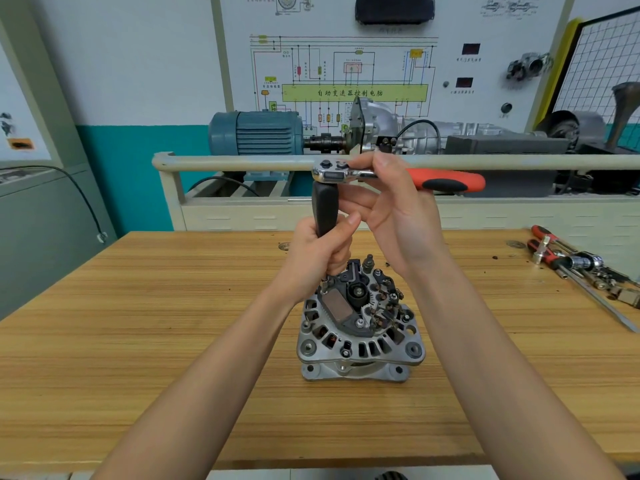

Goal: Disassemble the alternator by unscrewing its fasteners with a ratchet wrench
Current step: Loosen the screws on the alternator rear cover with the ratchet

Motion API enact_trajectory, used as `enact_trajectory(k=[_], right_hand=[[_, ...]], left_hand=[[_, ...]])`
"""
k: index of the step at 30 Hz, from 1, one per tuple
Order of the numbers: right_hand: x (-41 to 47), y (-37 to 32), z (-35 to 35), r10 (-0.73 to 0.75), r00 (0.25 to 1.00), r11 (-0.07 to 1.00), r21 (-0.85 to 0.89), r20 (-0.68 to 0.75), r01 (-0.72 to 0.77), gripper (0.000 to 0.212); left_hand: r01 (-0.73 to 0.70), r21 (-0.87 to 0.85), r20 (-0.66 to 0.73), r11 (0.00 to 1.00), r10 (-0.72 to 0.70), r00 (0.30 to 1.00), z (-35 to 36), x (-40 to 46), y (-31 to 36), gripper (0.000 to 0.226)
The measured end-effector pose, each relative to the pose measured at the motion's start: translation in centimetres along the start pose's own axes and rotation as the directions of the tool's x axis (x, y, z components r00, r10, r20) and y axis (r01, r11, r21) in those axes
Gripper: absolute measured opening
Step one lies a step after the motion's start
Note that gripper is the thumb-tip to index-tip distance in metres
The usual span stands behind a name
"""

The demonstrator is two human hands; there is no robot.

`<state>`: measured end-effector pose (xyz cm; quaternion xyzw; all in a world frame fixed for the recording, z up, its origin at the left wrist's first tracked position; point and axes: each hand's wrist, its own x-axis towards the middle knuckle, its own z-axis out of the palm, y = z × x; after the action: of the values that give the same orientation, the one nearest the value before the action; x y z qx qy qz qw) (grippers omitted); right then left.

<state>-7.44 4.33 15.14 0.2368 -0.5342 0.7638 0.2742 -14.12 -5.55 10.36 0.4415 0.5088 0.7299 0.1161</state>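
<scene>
head view: alternator (pixel 360 327) upright mid-workbench (pixel 138 341). left hand (pixel 320 252) fingers curled round black driver handle (pixel 325 209); right hand (pixel 391 206) pinches ratchet wrench (pixel 398 176) near head (weak leverage). risk: tall stack tilts, socket slips off fastener, rounding it.

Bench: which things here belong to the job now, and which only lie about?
In use: alternator; ratchet; black extension; left hand; right hand.
Lying about: loose tools at bench's right; blue motor behind.
</scene>
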Motion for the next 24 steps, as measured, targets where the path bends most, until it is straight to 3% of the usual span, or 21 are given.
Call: enact_trajectory(k=[15, 24], right_hand=[[-1.6, 0.3, 0.2, -0.129, 0.991, 0.983, -0.127, 0.035, 0.133, 0.022], [-1.5, 0.4, 0.6, -0.115, 0.992, 0.986, -0.123, -0.049, 0.108, 0.020]], left_hand=[[0.039, 0.013, 0.145, 0.999, -0.041, 0.989, -0.4, -0.6, 0.1, 0.046], [0.071, 0.044, 0.128, 0.997, -0.076, 0.989, -0.3, -0.6, 0.6, 0.045]])
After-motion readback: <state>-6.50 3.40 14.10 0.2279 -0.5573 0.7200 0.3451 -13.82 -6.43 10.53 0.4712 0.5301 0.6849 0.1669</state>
